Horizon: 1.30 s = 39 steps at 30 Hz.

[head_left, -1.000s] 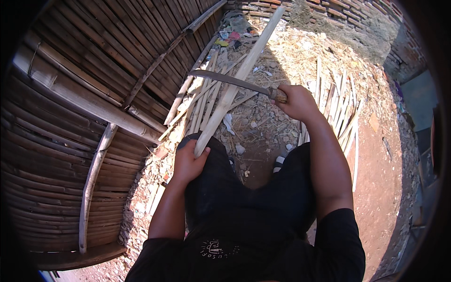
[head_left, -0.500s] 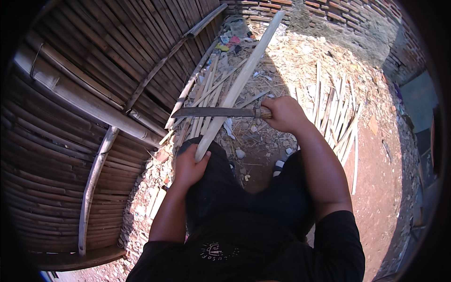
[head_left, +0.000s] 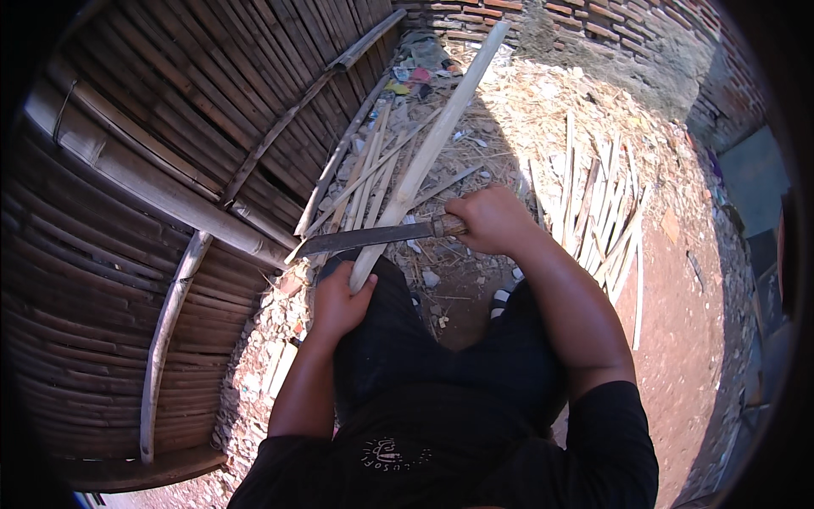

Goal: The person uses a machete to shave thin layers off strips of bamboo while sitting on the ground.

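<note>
My left hand (head_left: 343,301) grips the lower end of a long pale bamboo strip (head_left: 441,131), which slants away up and to the right from beside my left thigh. My right hand (head_left: 487,219) is closed around the wooden handle of a long dark machete (head_left: 348,241). The blade lies crosswise on the strip a little above my left hand, its tip pointing left. My dark-clad legs (head_left: 390,318) are below both hands.
A bamboo slat wall (head_left: 136,170) stands on the left, a brick wall (head_left: 602,25) at the back. Loose bamboo strips lie in a pile (head_left: 593,212) on the right and in another (head_left: 369,178) ahead-left. Chips and scraps litter the ground (head_left: 543,93).
My right hand and the machete have moved down and left along the strip, toward my left hand. The left hand keeps its grip in about the same place.
</note>
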{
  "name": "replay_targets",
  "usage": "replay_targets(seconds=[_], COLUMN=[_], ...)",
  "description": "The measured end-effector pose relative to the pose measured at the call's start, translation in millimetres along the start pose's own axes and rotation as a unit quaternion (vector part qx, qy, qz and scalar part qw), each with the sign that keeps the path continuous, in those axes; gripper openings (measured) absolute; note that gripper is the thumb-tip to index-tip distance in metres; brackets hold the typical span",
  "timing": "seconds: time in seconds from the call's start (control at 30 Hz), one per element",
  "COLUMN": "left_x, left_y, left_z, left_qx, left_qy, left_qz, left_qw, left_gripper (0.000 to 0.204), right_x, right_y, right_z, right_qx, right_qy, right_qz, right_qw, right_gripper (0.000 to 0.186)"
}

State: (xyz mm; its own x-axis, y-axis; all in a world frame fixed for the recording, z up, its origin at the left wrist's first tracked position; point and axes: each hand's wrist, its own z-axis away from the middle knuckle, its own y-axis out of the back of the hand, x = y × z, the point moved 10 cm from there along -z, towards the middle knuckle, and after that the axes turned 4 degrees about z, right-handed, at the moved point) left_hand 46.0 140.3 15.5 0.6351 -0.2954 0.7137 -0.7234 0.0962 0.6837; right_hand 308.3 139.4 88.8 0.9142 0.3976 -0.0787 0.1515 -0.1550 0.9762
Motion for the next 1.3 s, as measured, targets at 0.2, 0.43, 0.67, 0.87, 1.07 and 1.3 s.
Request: replay_targets(seconds=[0.2, 0.43, 0.67, 0.87, 1.07, 1.3], left_x=[-5.8, -11.6, -9.2, -9.8, -5.2, -10.7], left_y=[1.0, -3.4, -1.4, -2.3, -4.3, -1.1], left_z=[-1.0, -3.7, -2.9, -2.6, -1.2, -1.0], left_qx=[0.001, -0.002, -0.01, 0.0, -0.047, 0.002], left_qy=[0.013, 0.023, 0.027, 0.008, 0.081, 0.022], left_qz=[0.029, 0.021, -0.003, 0.026, 0.008, 0.02], left_qw=[0.999, 1.0, 1.0, 1.0, 0.996, 1.0], left_gripper=[0.043, 0.044, 0.043, 0.042, 0.039, 0.042], right_x=[60.0, 80.8, 25.3, 81.6, 95.0, 46.9], right_y=[10.7, 7.2, -10.6, 2.2, 6.0, -10.2], right_z=[11.9, 17.7, -2.3, 12.7, 19.9, 0.5], right_qx=[0.014, 0.048, 0.018, 0.041, 0.037, 0.011], right_qy=[-0.147, -0.16, -0.008, -0.141, -0.187, -0.068], right_qz=[-0.04, -0.055, 0.0, -0.075, -0.068, -0.016], right_qw=[0.988, 0.984, 1.0, 0.986, 0.979, 0.997], right_gripper=[0.03, 0.035, 0.03, 0.035, 0.04, 0.029])
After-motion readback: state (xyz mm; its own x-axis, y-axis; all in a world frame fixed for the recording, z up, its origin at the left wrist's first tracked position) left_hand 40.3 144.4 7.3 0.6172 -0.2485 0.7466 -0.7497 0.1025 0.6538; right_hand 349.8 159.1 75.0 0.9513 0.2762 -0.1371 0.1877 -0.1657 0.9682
